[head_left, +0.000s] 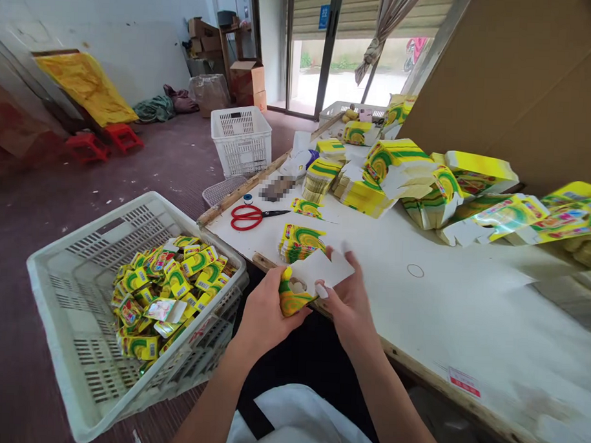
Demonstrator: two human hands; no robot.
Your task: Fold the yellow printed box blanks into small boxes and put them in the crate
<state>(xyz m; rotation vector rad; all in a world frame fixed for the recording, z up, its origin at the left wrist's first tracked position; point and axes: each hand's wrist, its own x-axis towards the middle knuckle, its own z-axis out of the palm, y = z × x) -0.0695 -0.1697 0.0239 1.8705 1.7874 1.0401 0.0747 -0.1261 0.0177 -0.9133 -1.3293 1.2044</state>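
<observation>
Between my two hands, at the table's front edge, is a small yellow and green carton (293,296) with its white inner flap turned up. My left hand (268,304) grips the carton's left side. On the right, my right hand (346,297) pinches the white flap, thumb in front and fingers behind, slightly blurred. Just beyond my hands lies a short stack of flat yellow-green cartons (299,242). Red-handled scissors (250,217) rest on the table to the left of that stack.
A white crate (70,291) of finished-looking small cartons (177,282) stands on the floor at left. Bundles of flat cartons (399,170) are piled along the table's back. A rubber band (415,271) lies on the white tabletop (447,311). Another white crate (243,142) stands farther off.
</observation>
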